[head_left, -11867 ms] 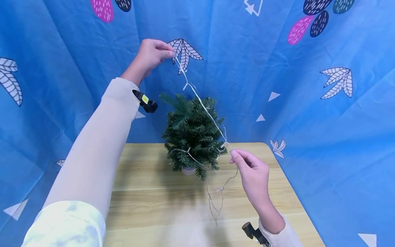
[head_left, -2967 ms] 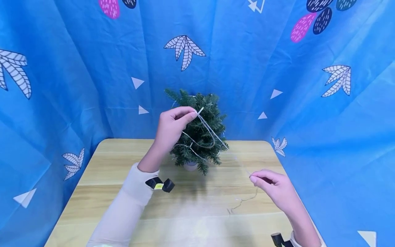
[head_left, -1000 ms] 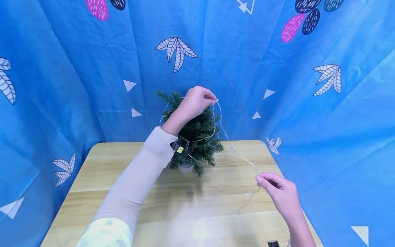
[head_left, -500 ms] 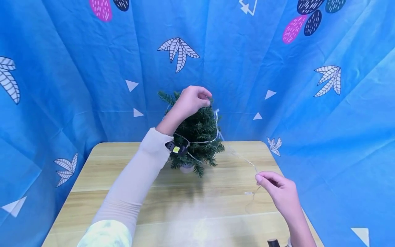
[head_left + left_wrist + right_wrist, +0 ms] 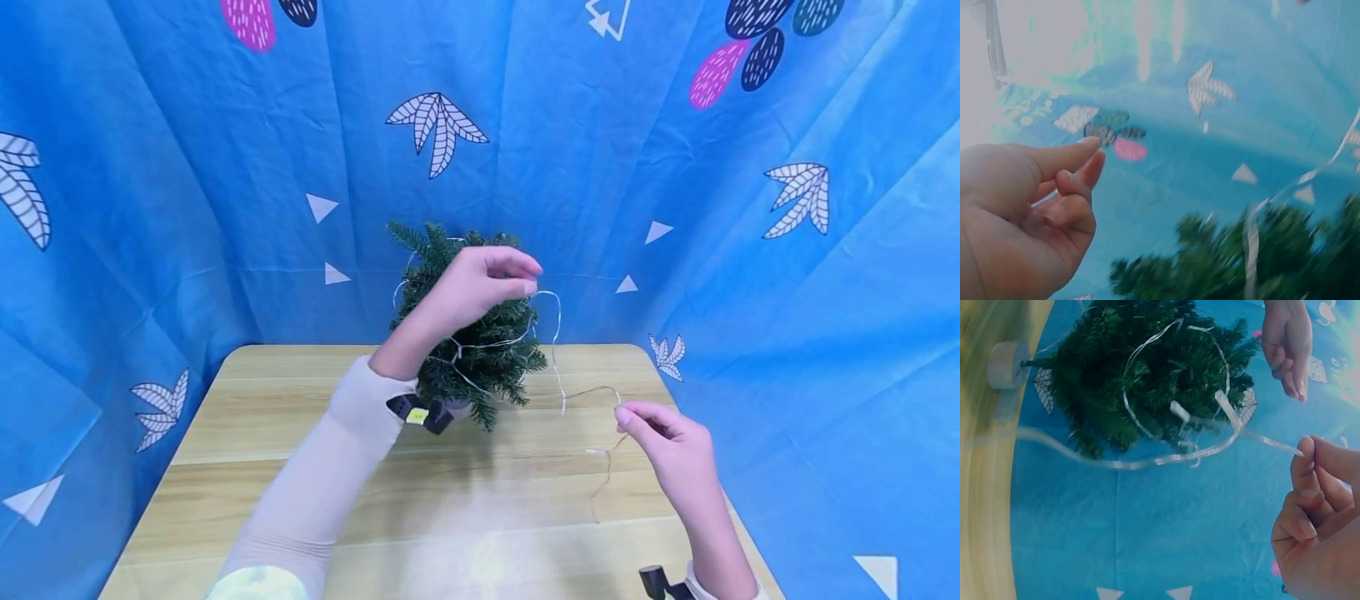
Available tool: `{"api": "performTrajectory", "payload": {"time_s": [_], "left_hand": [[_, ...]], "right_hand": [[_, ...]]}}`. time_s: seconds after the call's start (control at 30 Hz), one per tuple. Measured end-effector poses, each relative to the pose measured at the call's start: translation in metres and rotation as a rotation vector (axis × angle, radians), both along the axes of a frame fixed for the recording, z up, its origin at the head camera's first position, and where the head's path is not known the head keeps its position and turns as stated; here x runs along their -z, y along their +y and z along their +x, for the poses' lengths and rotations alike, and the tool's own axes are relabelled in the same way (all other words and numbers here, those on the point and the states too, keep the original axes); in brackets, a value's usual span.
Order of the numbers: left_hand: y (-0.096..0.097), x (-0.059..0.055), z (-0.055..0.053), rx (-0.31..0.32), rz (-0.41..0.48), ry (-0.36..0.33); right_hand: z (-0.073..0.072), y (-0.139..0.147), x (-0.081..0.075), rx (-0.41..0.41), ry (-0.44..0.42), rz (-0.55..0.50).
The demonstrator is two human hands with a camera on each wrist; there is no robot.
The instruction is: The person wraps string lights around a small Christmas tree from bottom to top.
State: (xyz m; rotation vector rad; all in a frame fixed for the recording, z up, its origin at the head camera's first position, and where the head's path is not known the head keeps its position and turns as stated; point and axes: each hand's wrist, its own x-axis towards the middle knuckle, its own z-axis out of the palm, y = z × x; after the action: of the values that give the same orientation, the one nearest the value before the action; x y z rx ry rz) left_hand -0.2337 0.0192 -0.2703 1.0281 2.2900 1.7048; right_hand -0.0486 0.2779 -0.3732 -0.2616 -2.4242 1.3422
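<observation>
A small artificial Christmas tree (image 5: 498,367) stands on the table, with a thin string of fairy lights (image 5: 1166,459) looped over its branches. My left hand (image 5: 476,292) is raised in front of the upper part of the tree, fingers bent and nothing between them. In the left wrist view, the wire runs over the treetop, apart from that hand. Right of the tree, my right hand (image 5: 671,446) pinches the light string between thumb and forefinger. From this pinch a stretch of wire sags back to the tree, while a short loose tail hangs below.
The wooden table (image 5: 360,517) has rounded far corners. Blue patterned cloth (image 5: 570,125) hangs close behind the table and along both sides. A pale round base (image 5: 1007,365) supports the tree. Each wrist carries a black strap-on camera (image 5: 429,417).
My left hand has let go of the light string near the treetop, then come down and slightly right. The wire has dropped beside the tree. My right hand keeps its pinch, slightly higher.
</observation>
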Motion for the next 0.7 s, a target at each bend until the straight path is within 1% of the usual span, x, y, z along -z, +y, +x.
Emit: {"api": "performTrajectory", "payload": {"time_s": [0.07,0.2,0.3,0.37,0.43,0.5,0.6,0.7], "left_hand": [[0.007,0.006,0.010,0.038,0.014,-0.001],[0.024,0.022,0.028,0.111,-0.007,0.026],[0.035,0.034,0.038,0.158,-0.019,0.017],[0.040,0.040,0.043,0.179,-0.023,-0.008],[0.045,0.046,0.047,0.188,-0.046,-0.027],[0.049,0.050,0.049,0.189,-0.077,-0.024],[0.056,0.056,0.049,0.170,-0.115,-0.008],[0.060,0.060,0.047,0.131,-0.112,0.022]], "right_hand": [[-0.003,-0.004,-0.002,0.015,0.021,-0.029],[-0.010,-0.015,-0.007,0.029,0.078,-0.101],[-0.015,-0.022,-0.009,0.017,0.121,-0.144],[-0.017,-0.027,-0.011,0.007,0.136,-0.161],[-0.019,-0.030,-0.012,-0.002,0.142,-0.169],[-0.020,-0.032,-0.014,-0.005,0.140,-0.172],[-0.021,-0.034,-0.015,-0.015,0.149,-0.170],[-0.022,-0.037,-0.015,-0.041,0.176,-0.174]]}}
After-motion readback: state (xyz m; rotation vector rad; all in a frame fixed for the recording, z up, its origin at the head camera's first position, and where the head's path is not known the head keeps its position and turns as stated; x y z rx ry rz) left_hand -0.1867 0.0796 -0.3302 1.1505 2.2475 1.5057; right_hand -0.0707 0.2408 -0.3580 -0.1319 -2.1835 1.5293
